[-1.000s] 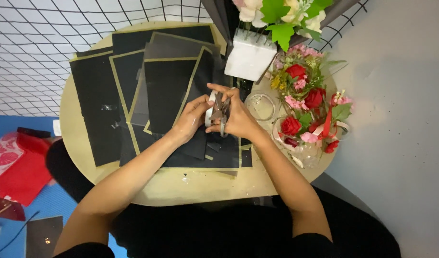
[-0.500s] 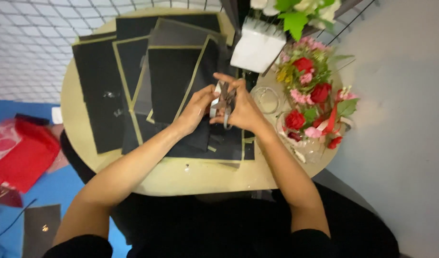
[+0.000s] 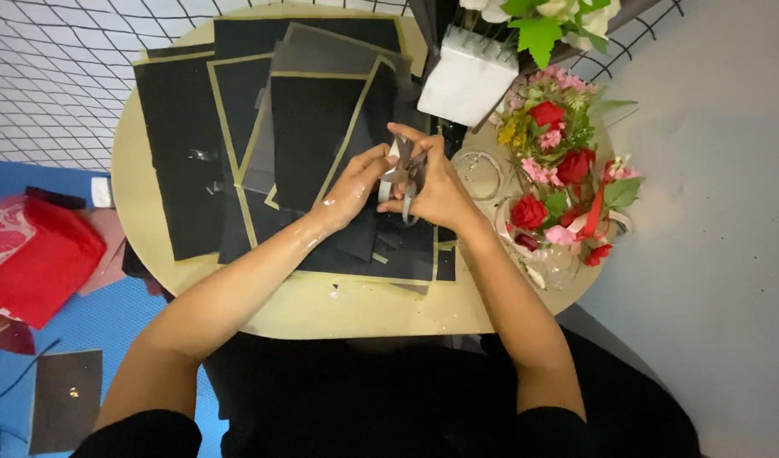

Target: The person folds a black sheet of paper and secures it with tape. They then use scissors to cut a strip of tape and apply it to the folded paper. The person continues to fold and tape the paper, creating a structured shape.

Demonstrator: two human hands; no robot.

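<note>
Round tan tabletop under black sheets, both hands meeting over the middle of it.

Left hand and right hand come together on a pair of scissors, grey metal, held just above the black paper sheets; the long axis runs roughly up and down the view, tilted a little, though which end is the tip I cannot tell behind the fingers. Right fingers curl tight around the scissors, left fingers pinch in against them from the side. Sheets are matte black with thin gold edging, fanned and overlapping. Beside the right wrist, a bunch of red and pink flowers with glossy green leaves, a white block above. Wire mesh behind, blue floor, red bag lying on it.
</note>
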